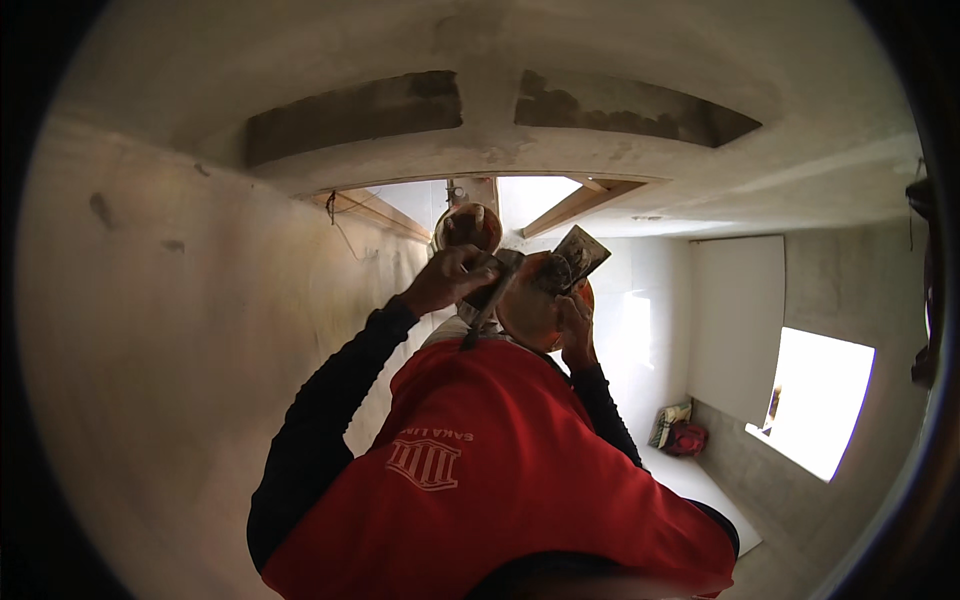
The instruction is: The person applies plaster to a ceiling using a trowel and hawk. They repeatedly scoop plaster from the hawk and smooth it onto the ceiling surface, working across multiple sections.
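Observation:
In front of my red-clad chest, my left hand (452, 279) is closed round a dark flat tool with a long narrow bar (492, 297), which looks like a plastering trowel seen nearly edge-on. To its right, my right hand (577, 322) is curled closed below a square-bladed trowel (590, 254) smeared with dark plaster; its grip is partly hidden. Between my hands is a round orange-brown bucket (524, 318), with dark wet plaster near its upper edge. Just beyond my left hand stands another orange-rimmed bucket (467, 228) with pale marks inside.
Ahead, a pale plastered surface has two dark recessed bands (355, 118). Wooden beams (585, 205) frame bright gaps below it. A bare wall (200, 330) rises close on my left. At right are a white panel (738, 320), a bright window (822, 400) and a red bundle (686, 438).

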